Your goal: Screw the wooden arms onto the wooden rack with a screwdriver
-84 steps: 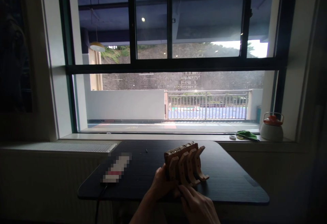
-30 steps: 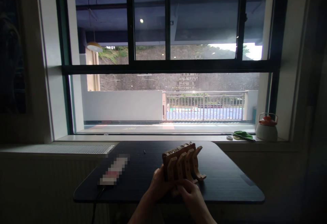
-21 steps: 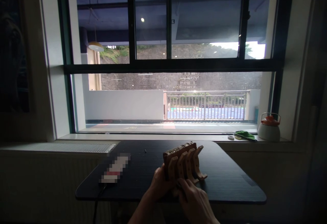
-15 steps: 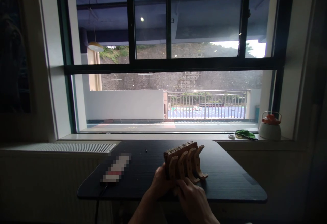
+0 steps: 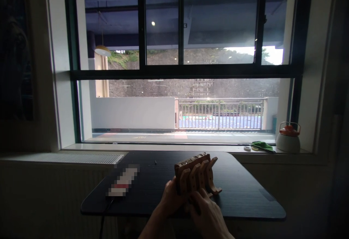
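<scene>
A brown wooden rack (image 5: 192,175), with a rough, bark-like top edge and several curved wooden prongs along its front, is held tilted over the near part of the dark table. My left hand (image 5: 171,197) is closed around its lower left side. Close against the lower ends of the prongs, my right hand (image 5: 205,210) has its fingers curled and pressed together. Whatever those fingertips pinch, if anything, is hidden behind the hand and in shadow.
The black table (image 5: 245,195) has rounded corners. A blurred-out oblong item (image 5: 124,182) with a cable lies on its left. On the windowsill stand a white jug (image 5: 288,139) with an orange lid, a green cloth (image 5: 263,146) and small rings. A radiator (image 5: 62,188) is at left.
The right hand has shifted very slightly at the lower prongs, its fingers still curled. The left hand keeps its hold on the rack. The whole view has moved a little.
</scene>
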Available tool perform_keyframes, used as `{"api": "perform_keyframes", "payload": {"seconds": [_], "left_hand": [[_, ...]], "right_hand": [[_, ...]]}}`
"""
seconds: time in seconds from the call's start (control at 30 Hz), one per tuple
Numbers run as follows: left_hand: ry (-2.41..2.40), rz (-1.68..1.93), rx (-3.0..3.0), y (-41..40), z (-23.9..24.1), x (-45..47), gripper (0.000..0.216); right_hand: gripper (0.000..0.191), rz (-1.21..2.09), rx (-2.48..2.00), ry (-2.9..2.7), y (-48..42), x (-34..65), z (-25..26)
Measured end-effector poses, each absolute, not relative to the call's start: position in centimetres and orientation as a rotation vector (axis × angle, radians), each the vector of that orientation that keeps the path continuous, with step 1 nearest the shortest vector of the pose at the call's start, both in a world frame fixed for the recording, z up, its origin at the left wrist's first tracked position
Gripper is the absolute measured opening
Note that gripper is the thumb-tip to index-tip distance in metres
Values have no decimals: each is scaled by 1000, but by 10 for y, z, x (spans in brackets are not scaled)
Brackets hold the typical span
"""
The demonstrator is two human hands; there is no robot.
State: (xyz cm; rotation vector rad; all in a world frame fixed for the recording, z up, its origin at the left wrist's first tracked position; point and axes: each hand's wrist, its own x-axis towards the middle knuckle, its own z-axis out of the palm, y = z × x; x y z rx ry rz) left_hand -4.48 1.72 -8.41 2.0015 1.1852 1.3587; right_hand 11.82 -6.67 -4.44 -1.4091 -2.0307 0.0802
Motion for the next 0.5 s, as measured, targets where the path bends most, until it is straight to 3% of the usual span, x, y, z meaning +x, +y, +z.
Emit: {"api": "perform_keyframes", "payload": {"seconds": [0.13, 0.3, 0.5], "left_hand": [[1196, 1359, 1995, 18, -86, -45, 42], [1225, 1351, 1970, 17, -84, -45, 47], [1216, 1307, 1971, 15, -79, -46, 44]], "right_hand": [[42, -103, -1220, -2131, -71, 123, -47], [34, -174, -1087, -2203, -68, 123, -53], [24, 488, -1098, -1739, -50, 118, -55]]}}
